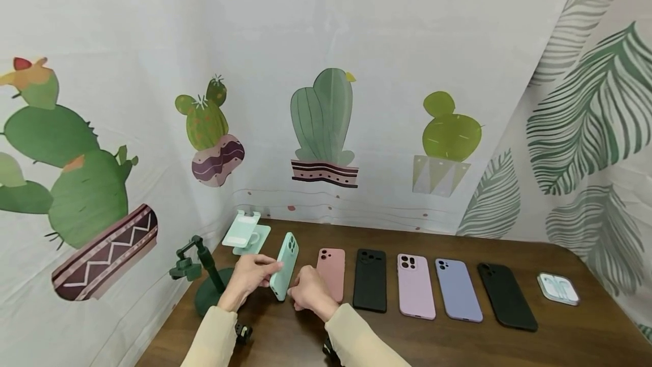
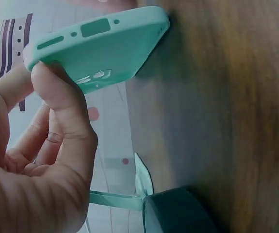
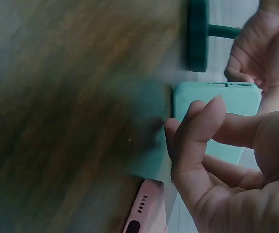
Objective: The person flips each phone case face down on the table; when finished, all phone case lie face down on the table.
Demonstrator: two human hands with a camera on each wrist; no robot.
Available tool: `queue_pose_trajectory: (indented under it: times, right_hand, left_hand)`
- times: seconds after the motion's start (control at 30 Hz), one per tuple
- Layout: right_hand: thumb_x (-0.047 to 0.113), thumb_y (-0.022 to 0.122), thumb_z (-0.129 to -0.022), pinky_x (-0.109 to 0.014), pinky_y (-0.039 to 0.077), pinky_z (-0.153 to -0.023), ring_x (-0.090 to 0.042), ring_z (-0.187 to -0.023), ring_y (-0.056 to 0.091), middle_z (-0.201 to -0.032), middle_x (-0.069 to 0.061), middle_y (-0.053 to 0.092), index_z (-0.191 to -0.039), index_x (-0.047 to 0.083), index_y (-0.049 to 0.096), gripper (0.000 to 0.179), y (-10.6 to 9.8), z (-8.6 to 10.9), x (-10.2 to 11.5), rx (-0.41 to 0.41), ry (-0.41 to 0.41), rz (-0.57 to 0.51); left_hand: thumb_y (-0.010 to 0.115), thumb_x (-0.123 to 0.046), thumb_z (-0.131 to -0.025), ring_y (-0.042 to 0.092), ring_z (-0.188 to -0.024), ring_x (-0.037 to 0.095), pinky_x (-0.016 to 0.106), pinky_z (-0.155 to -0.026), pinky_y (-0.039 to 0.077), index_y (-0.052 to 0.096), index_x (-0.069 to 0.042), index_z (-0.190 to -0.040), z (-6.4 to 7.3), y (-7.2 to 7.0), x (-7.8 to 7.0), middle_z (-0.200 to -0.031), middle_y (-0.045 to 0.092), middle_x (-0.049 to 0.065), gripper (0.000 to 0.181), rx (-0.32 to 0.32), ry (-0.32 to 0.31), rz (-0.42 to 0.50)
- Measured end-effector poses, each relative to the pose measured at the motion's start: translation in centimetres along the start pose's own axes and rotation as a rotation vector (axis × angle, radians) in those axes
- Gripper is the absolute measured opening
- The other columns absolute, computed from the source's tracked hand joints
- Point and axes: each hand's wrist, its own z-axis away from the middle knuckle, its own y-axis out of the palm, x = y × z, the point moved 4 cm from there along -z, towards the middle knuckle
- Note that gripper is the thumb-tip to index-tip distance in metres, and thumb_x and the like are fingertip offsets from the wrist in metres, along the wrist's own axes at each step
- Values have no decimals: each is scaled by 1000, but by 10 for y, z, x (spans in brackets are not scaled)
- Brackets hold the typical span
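Observation:
My left hand pinches a mint-green phone case by its side edge near the bottom. The case stands tilted on edge over the table. In the left wrist view its port cutouts, hollow inside and camera holes show, with the left thumb on its rim. Close to the right of the case is my right hand, fingers loosely curled and holding nothing. Seen from the right wrist, its fingers overlap the case's back, and one fingertip is near the tabletop. A pink phone case lies flat beyond the right hand.
Rightward lie a black case, a lilac one, a lavender one, another black one and a small clear-lidded box. A mint folding stand and a dark green stand are at left, before a cactus-print curtain.

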Motion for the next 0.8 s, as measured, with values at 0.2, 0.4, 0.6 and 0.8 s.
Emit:
queue_pose_trajectory:
  times: [0.2, 0.4, 0.6, 0.8]
  right_hand:
    - [6, 80, -93, -24, 46, -39, -11, -37, 59, -44, 2, 60, -64, 10, 67, 33, 1, 3, 6, -31, -20, 70]
    - [-6, 78, -84, -22, 40, -36, -10, -35, 52, -51, -2, 60, -73, 2, 66, 17, -6, 20, 21, -100, -47, 55]
    - [-7, 79, -82, -22, 44, -39, -11, -37, 54, -53, -2, 59, -74, 4, 63, 22, -6, 18, 19, -127, -12, 80]
    - [-9, 79, -81, -26, 47, -42, -15, -40, 56, -52, -3, 60, -72, 3, 62, 22, -3, 9, 13, -106, 4, 117]
  left_hand:
    - [84, -16, -96, 66, -65, 14, 27, -61, 61, 83, 3, -102, 2, -5, -1, -79, 74, 8, 20, -43, 7, -40]
    - [83, -14, -96, 67, -64, 13, 28, -59, 63, 84, 4, -97, 2, -6, 7, -76, 74, 10, 18, -73, 29, -120]
    - [82, -10, -95, 66, -57, 11, 26, -54, 60, 84, 4, -91, -2, -4, 15, -69, 72, 9, 14, -104, 55, -203]
    - [82, -13, -95, 65, -54, 11, 27, -54, 57, 84, 1, -91, -3, -2, 12, -72, 71, 8, 15, -98, 51, -336]
